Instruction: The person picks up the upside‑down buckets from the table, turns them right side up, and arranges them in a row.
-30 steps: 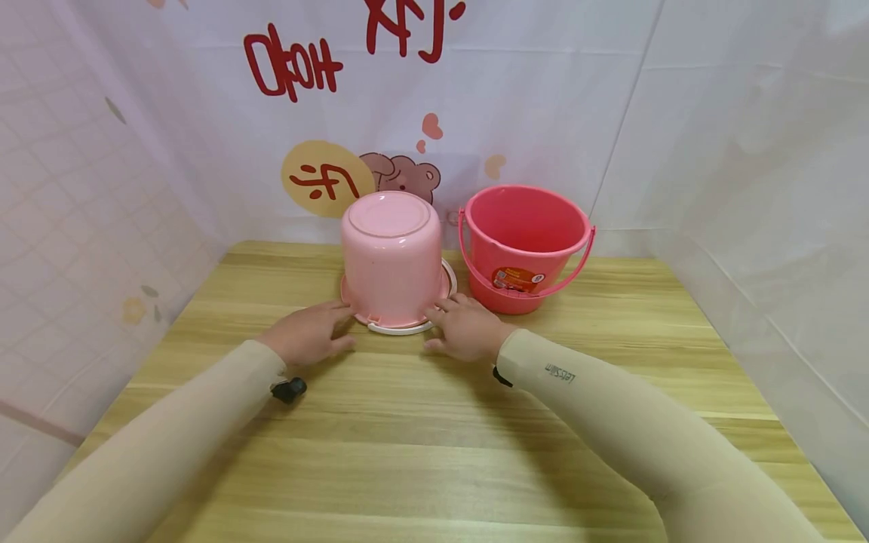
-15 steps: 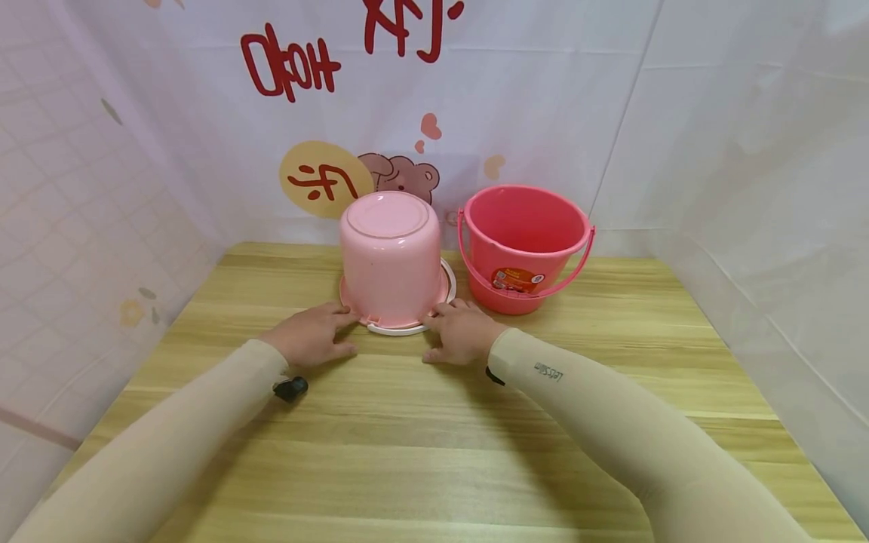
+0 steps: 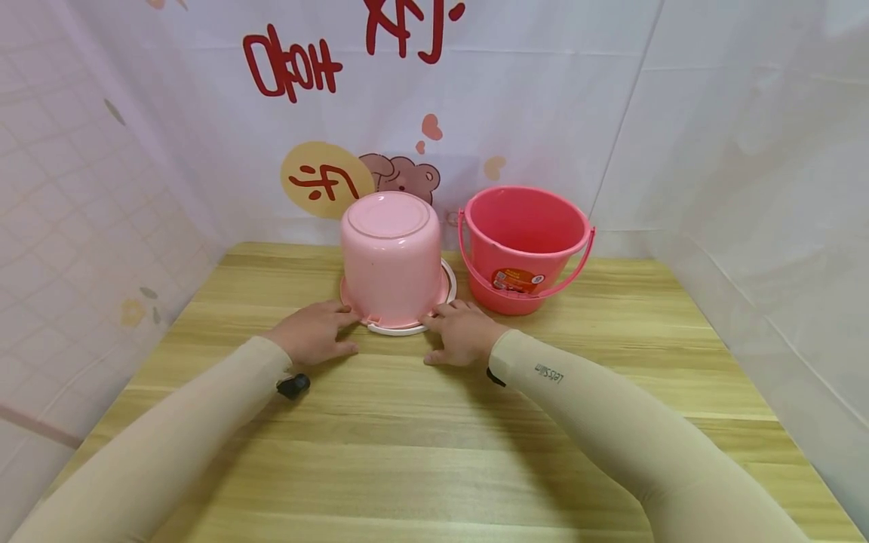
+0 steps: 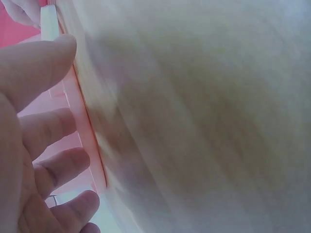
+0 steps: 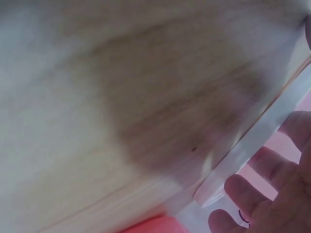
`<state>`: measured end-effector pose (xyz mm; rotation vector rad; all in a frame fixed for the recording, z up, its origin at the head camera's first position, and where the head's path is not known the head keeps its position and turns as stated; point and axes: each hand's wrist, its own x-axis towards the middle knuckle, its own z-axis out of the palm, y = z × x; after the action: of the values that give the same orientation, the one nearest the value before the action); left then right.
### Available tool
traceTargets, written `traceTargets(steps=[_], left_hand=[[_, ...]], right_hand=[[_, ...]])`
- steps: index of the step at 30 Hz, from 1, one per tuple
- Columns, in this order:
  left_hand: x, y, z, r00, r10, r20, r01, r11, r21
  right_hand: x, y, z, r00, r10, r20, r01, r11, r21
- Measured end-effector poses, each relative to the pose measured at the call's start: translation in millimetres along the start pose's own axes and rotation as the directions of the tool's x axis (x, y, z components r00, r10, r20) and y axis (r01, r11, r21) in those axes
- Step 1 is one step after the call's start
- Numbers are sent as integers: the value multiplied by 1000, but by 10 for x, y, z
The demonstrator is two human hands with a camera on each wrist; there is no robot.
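Observation:
A light pink bucket stands upside down on the wooden table, its base facing up. Its white handle lies round the rim at the front and right. At the rim's left front, my left hand touches the edge with relaxed fingers, thumb apart and low. Across from it, my right hand rests its fingers on the rim and handle at the right front. In the left wrist view the fingers lie against the pink rim. The right wrist view has the fingers along the white handle.
A darker pink bucket stands upright just right of the pale one, its handle hanging down in front. Behind both hangs a white printed backdrop. White side panels border the table.
My right hand has shifted very slightly left and down along the rim. Both buckets stay where they were, and the left hand has barely moved.

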<state>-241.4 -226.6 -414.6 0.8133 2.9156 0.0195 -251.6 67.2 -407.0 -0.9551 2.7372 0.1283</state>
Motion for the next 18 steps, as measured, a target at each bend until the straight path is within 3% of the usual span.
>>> traceTargets(steps=[18], left_hand=[[82,4,-50,1000,-3,-10,3,999,-48]], right_hand=[[24,38,13,1000,27,4,-27,998,58]])
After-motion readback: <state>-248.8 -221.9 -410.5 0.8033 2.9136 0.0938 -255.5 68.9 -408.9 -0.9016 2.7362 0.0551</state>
